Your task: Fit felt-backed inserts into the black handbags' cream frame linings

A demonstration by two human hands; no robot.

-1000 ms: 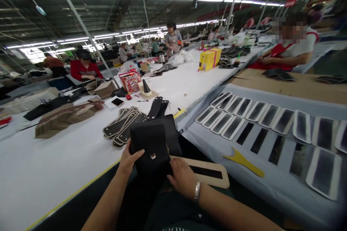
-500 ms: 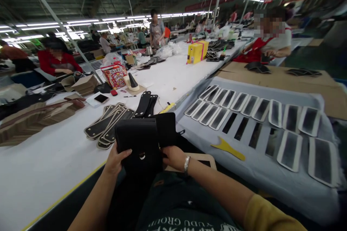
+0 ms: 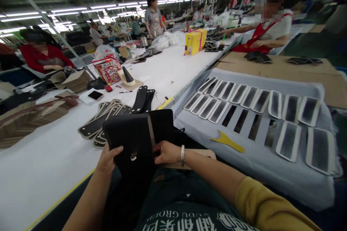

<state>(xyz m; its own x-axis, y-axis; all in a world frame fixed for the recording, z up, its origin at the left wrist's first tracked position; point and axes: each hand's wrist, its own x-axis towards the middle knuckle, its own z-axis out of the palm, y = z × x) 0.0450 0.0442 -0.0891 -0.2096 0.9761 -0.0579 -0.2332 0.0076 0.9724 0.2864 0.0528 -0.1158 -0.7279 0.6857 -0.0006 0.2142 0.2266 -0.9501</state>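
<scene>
A black leather bag (image 3: 127, 133) with a small metal clasp stands tilted before my body, its flap side opened out to the right. My left hand (image 3: 107, 158) grips its left edge, thumb on the front face and the other fingers hidden behind. My right hand (image 3: 166, 152), with a silver bracelet at the wrist, is closed at the bag's right edge, by a pale strip along the opening; its fingertips are partly hidden. Just beyond the bag lie black strap pieces with pale edges (image 3: 100, 119) and a stack of plain black straps (image 3: 143, 99).
On the right, a grey-covered table (image 3: 200, 122) carries many pale-rimmed dark panels (image 3: 288, 140) and a yellow flat tool (image 3: 229, 142). The white table (image 3: 54, 173) holds a phone (image 3: 95, 95), a red snack bag (image 3: 107, 70) and a yellow box (image 3: 194, 41). A co-worker in a red apron (image 3: 267, 36) sits at right.
The bag has turned and shifted left, showing the pale strip at its right edge. My right hand has moved left along with it. The co-worker at right has stretched an arm out.
</scene>
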